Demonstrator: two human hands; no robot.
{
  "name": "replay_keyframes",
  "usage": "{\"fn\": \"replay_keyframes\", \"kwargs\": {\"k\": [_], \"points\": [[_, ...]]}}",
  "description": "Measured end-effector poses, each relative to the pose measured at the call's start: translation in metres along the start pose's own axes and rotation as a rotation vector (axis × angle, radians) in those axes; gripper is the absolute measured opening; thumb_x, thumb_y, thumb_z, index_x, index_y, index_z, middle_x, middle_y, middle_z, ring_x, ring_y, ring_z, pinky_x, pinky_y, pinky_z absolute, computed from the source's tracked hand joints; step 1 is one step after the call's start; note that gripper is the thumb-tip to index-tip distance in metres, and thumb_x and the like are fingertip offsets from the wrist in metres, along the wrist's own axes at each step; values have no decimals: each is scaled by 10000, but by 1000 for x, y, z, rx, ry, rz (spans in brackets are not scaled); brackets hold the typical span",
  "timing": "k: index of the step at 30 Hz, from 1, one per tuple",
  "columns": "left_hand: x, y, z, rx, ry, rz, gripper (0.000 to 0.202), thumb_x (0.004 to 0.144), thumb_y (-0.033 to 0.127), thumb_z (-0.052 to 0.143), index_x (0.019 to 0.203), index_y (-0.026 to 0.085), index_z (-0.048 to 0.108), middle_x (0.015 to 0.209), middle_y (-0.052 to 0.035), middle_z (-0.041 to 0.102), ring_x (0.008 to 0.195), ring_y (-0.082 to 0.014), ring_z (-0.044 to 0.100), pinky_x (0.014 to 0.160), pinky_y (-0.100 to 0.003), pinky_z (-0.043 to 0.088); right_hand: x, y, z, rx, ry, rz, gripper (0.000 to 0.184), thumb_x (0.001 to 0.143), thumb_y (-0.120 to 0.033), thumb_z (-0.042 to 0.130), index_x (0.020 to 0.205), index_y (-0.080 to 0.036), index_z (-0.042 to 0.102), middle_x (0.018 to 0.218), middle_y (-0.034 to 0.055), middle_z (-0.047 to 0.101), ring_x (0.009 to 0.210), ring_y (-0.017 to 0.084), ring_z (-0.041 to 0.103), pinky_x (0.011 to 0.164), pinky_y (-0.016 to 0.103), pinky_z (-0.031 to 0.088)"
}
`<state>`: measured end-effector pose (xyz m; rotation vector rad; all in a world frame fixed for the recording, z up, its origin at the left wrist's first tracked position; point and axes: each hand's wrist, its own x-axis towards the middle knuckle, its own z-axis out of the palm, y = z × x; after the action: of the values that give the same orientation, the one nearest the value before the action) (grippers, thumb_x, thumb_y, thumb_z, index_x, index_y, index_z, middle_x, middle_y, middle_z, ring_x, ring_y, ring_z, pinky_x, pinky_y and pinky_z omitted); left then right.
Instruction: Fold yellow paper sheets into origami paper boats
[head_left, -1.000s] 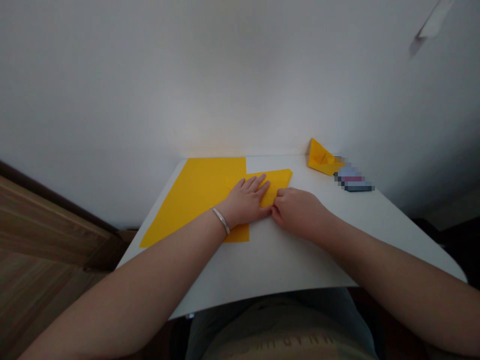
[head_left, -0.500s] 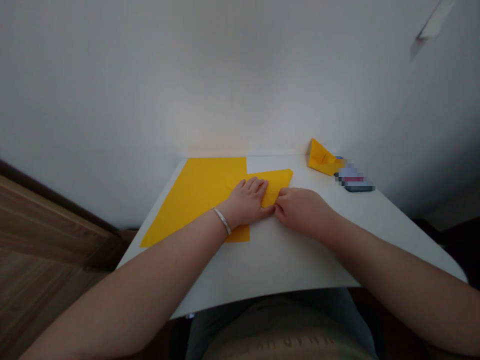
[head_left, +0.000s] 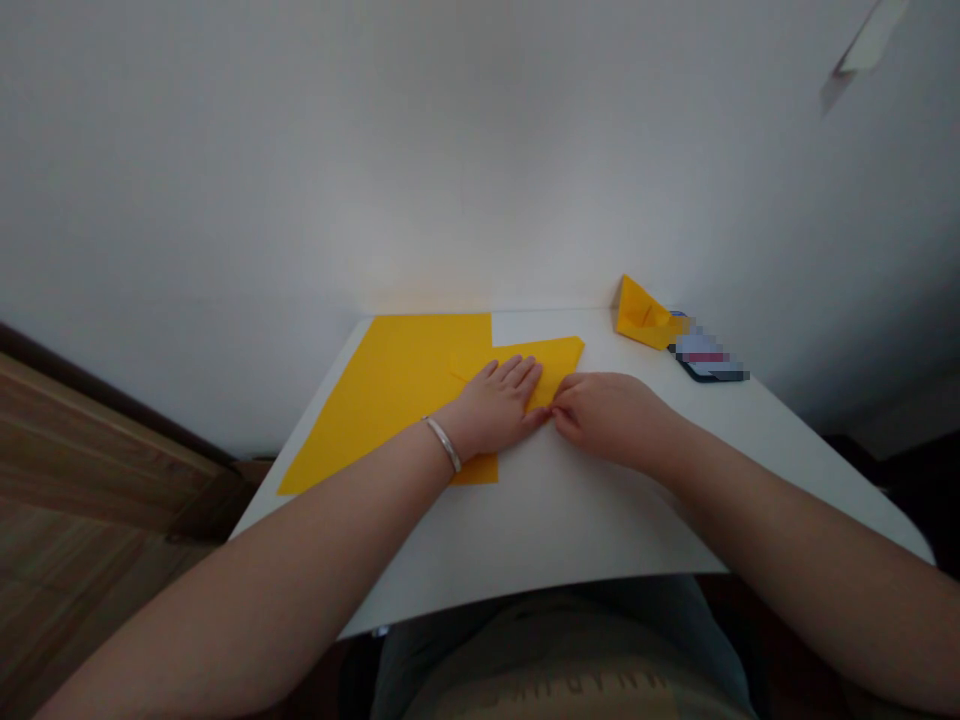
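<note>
A folded piece of yellow paper (head_left: 559, 356) lies partly over a larger flat yellow sheet (head_left: 397, 390). My left hand (head_left: 501, 405), with a silver bangle at the wrist, rests flat on the folded paper with its fingers stretched out. At the paper's near right corner, my right hand (head_left: 600, 415) is closed in a pinch on the edge. Its fingertips are right beside my left thumb. The part of the paper beneath my left palm is hidden.
A folded yellow paper shape (head_left: 641, 318) stands at the back right of the white table (head_left: 585, 520). Beside it lies a phone-like flat object (head_left: 712, 360), partly blurred out. The wall (head_left: 465, 150) rises behind the table, and a wooden panel (head_left: 97, 450) is at the left.
Both hands stay on the folded paper. My left fingers have shifted very slightly to the right; the paper looks unmoved.
</note>
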<state>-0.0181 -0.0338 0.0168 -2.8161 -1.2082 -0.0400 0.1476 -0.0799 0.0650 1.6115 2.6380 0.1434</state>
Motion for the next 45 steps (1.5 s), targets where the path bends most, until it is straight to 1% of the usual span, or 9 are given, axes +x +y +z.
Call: {"fn": "replay_keyframes", "kwargs": {"k": [8, 16, 26, 29, 34, 36, 40, 42, 45], "points": [[1, 0, -3, -8, -22, -14, 663, 949, 535, 241, 1463, 118, 281, 1529, -134, 259, 1416, -259, 235, 1136, -418, 198, -3, -10, -3, -84, -3, 38, 376, 893, -307, 393, 797, -155, 723, 777, 130, 718, 737, 247, 674, 563, 310, 431], [0, 2, -5, -18, -50, -16, 696, 948, 537, 240, 1469, 76, 250, 1535, -143, 237, 1420, -274, 218, 1141, -450, 186, 2, 0, -2, -103, -12, 139, 352, 873, -286, 403, 803, -165, 726, 818, 129, 724, 779, 273, 675, 575, 327, 443], [-3, 3, -5, -2, -25, -14, 677, 948, 537, 258, 1465, 99, 271, 1530, -141, 251, 1415, -273, 232, 1139, -433, 196, 10, 19, 5, -90, 5, 245, 366, 870, -308, 384, 860, -175, 725, 878, 141, 719, 810, 263, 660, 612, 335, 457], [-3, 3, -6, -5, -26, -11, 678, 950, 535, 251, 1464, 93, 273, 1530, -143, 249, 1412, -278, 238, 1136, -436, 208, 10, 14, 7, -102, 60, 190, 359, 874, -283, 387, 853, -149, 719, 872, 146, 712, 829, 260, 654, 640, 330, 457], [-1, -1, -5, -25, -8, 5, 641, 947, 503, 249, 1466, 128, 282, 1527, -108, 274, 1408, -256, 256, 1139, -426, 210, 6, -4, 7, -24, 86, -41, 325, 877, -263, 395, 921, -153, 698, 945, 103, 713, 865, 225, 645, 695, 311, 453], [0, -2, -2, -29, -13, -15, 684, 928, 506, 279, 1471, 91, 251, 1533, -126, 248, 1412, -247, 247, 1144, -405, 203, 5, -6, 6, 4, 86, -80, 326, 880, -256, 386, 913, -154, 694, 957, 92, 711, 857, 210, 644, 702, 302, 451], [2, -3, 2, -40, -18, -82, 881, 877, 650, 271, 1453, -15, 229, 1527, -199, 211, 1420, -261, 221, 1156, -357, 165, 6, 1, 8, 15, 66, -4, 344, 884, -264, 374, 912, -156, 699, 948, 90, 712, 853, 209, 651, 714, 301, 452], [3, -2, 2, -41, -26, -86, 926, 861, 702, 248, 1446, -15, 255, 1521, -202, 229, 1419, -272, 221, 1159, -356, 147, 8, 8, 9, -3, 45, 56, 357, 886, -272, 368, 921, -150, 702, 950, 103, 711, 856, 214, 654, 713, 305, 452], [2, -2, -1, -35, -54, -73, 912, 867, 699, 241, 1448, -3, 264, 1519, -196, 241, 1417, -275, 225, 1157, -355, 149, 12, 15, 10, -26, 13, 118, 363, 882, -285, 369, 910, -137, 699, 938, 118, 710, 836, 220, 656, 690, 308, 450]]}}
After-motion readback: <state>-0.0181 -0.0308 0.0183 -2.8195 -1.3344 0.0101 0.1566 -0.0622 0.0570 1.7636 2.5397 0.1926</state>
